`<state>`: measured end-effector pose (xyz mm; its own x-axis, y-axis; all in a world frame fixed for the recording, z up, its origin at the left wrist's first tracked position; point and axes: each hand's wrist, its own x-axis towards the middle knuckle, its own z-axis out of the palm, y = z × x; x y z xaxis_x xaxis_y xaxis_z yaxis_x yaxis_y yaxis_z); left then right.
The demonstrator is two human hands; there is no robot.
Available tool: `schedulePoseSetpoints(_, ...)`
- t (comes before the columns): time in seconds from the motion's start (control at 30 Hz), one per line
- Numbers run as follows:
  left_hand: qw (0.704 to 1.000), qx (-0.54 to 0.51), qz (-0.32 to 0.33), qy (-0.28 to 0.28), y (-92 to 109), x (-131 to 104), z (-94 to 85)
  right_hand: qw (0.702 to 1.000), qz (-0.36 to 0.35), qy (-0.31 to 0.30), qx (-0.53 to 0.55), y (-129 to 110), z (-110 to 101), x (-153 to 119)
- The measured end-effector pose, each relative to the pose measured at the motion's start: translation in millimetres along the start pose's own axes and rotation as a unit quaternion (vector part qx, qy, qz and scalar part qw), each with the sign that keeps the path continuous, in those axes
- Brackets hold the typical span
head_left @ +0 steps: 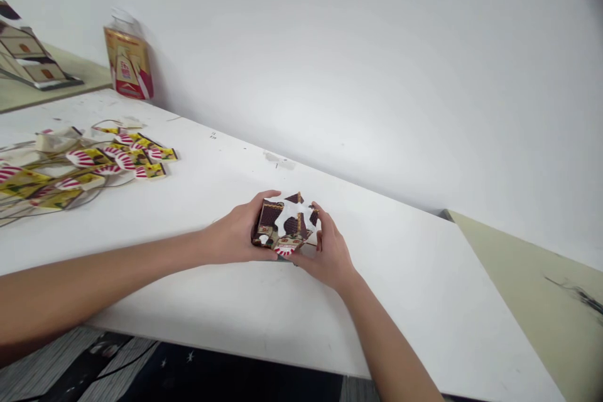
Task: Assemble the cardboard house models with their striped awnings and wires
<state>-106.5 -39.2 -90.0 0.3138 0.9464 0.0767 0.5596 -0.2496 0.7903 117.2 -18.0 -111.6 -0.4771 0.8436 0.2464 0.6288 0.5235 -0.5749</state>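
Between my two hands sits a miniature house with a dark brown roof, white snow-like patches and a red-and-white striped awning at its front. My left hand wraps round its left side, thumb low and fingers over the back edge. On the right side, my right hand grips it with the thumb at the lower front and the fingertips by the roof. The house is near the middle of the white table. Its underside and back are hidden.
Several small yellow pieces with red-and-white striped awnings lie at the left, joined by thin wires. A gold and red bottle stands against the wall. Farther left is a larger model house. A dark cable lies on the surface at right.
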Motion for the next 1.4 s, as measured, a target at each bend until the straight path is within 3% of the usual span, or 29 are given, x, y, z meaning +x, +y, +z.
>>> schedulePoseSetpoints(0.37, 1.000, 0.011, 0.007, 0.009, 0.1, 0.3, 1.2, 0.996, -0.036, 0.030, -0.076, -2.6, 3.8, -0.7)
schedulePoseSetpoints(0.67, 0.997, 0.002, 0.055, 0.058, -11.1, -0.8, 5.9, 0.997, -0.012, 0.018, -0.068, -2.3, -1.0, -0.3)
schedulePoseSetpoints(0.87, 0.986, 0.057, 0.126, 0.090, -10.0, -1.4, -0.9, 0.985, -0.063, 0.119, -0.108, 9.0, -8.5, 2.8)
schedulePoseSetpoints(0.97, 0.988, 0.056, 0.108, 0.091, -7.4, -1.9, -0.6, 0.966, -0.074, 0.173, -0.177, 13.3, -10.0, 4.9)
schedulePoseSetpoints(1.13, 0.991, 0.043, 0.082, 0.096, -7.3, -3.2, 3.6, 0.941, -0.027, 0.222, -0.253, 13.8, -8.0, 5.7)
schedulePoseSetpoints(1.4, 0.993, -0.057, 0.046, 0.096, 0.7, -4.4, 6.1, 0.979, 0.010, 0.132, -0.155, 18.7, -0.5, 6.1)
